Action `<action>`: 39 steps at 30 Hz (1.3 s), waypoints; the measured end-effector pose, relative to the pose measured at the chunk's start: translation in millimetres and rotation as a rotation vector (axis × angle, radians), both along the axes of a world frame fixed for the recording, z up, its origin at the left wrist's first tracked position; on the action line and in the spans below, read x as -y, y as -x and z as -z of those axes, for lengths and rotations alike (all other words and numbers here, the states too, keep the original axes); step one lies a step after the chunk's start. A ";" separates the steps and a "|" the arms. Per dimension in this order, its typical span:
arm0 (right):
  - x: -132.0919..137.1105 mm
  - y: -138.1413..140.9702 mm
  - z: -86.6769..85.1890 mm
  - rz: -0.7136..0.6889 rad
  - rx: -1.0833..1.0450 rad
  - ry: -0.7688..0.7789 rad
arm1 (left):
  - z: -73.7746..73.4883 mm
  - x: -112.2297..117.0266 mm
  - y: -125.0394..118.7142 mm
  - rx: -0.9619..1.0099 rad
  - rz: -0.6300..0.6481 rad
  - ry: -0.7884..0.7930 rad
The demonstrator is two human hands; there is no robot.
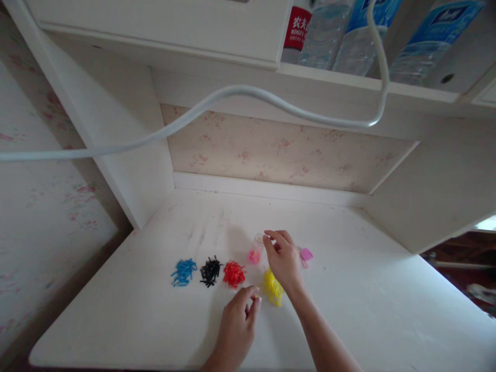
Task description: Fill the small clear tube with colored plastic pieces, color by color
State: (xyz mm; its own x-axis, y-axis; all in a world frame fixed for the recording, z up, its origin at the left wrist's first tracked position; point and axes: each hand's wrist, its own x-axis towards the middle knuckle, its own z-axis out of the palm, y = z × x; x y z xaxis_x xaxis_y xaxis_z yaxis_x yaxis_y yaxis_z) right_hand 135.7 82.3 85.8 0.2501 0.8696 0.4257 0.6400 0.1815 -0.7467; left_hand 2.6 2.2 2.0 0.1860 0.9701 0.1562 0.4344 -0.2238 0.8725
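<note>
My left hand is closed in a pinch on a small yellow piece, just below the yellow pile. Above that pile, my right hand reaches over with thumb and index finger slightly apart, beside a small clear cup. A bit of yellow shows at the cup. Just below it sits a pink container with colored bits. The yellow pile of thin strips lies partly under my right wrist. To its left are piles of red strips, black strips and blue strips.
A pink item lies right of my right hand on the white desk. A white cable hangs across the view in front of the shelf. Water bottles stand on the shelf above. Side panels enclose the desk.
</note>
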 end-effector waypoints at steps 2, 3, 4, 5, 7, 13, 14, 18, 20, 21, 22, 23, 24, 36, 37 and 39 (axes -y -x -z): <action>3.3 -5.9 -1.0 0.014 -0.008 -0.018 | 1.8 -0.3 0.0 0.001 0.001 -0.003; 6.1 -10.2 -0.2 0.024 -0.013 -0.021 | 2.3 -0.4 0.0 0.004 0.002 -0.008; 10.0 -15.3 1.8 0.034 -0.017 -0.016 | 2.5 -0.3 -0.1 0.007 0.007 -0.011; 15.2 -21.0 5.4 0.042 -0.020 -0.003 | 2.4 -0.2 -0.2 0.010 0.015 -0.010; 29.2 -32.8 18.1 0.051 -0.015 0.051 | 1.9 0.3 -0.6 0.017 0.033 0.003; 86.7 -56.5 81.0 -0.004 0.114 0.299 | 4.1 -0.3 -2.5 0.053 0.061 0.010; 94.3 -58.2 89.9 0.002 0.145 0.304 | 3.6 -1.4 -2.6 0.049 0.049 -0.004; 108.2 -59.8 108.1 -0.010 0.199 0.257 | -15.0 -12.1 -2.6 0.056 -0.031 -0.082; 108.2 -58.0 106.9 -0.040 0.207 0.247 | -34.3 -23.1 -3.2 0.078 -0.056 -0.131; 107.7 -56.9 104.9 -0.057 0.211 0.247 | -44.9 -30.2 -3.9 0.081 -0.069 -0.158; 107.2 -55.8 102.4 -0.073 0.214 0.247 | -55.2 -38.3 -5.0 0.085 -0.075 -0.176; 106.9 -54.9 100.2 -0.087 0.214 0.248 | -64.7 -47.0 -6.4 0.099 -0.092 -0.190; 106.7 -54.4 98.5 -0.094 0.209 0.246 | -72.9 -56.2 -7.9 0.114 -0.114 -0.205; 105.3 -61.8 103.8 0.001 0.025 0.130 | -85.2 -110.0 -17.9 -0.087 -0.128 -0.331; 105.4 -61.6 102.7 0.005 0.018 0.128 | -84.1 -110.1 -18.3 -0.095 -0.130 -0.333; 105.6 -61.1 100.5 0.008 0.005 0.131 | -83.1 -110.5 -19.0 -0.095 -0.133 -0.339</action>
